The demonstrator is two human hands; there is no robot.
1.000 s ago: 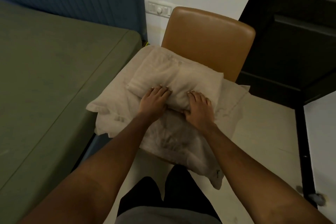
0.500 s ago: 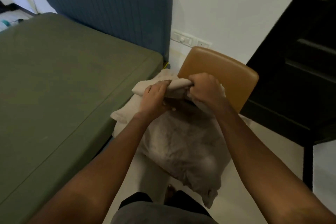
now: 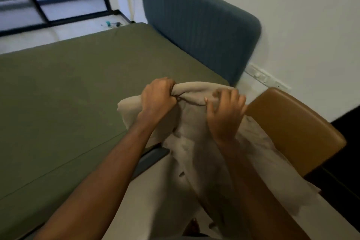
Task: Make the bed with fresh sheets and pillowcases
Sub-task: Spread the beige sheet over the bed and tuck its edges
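Your left hand (image 3: 158,97) clenches the bunched top fold of the beige sheet (image 3: 194,90), your right hand (image 3: 227,112) grips the same fold just beside it, cloth hangs below both grips, green mattress (image 3: 58,93) leftward, tan chair (image 3: 292,122) rightward

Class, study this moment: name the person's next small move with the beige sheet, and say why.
Probably swing the beige sheet left onto the green mattress to unfold it: left hand and right hand grip its bunched top edge, and its tail hangs beside the brown chair.
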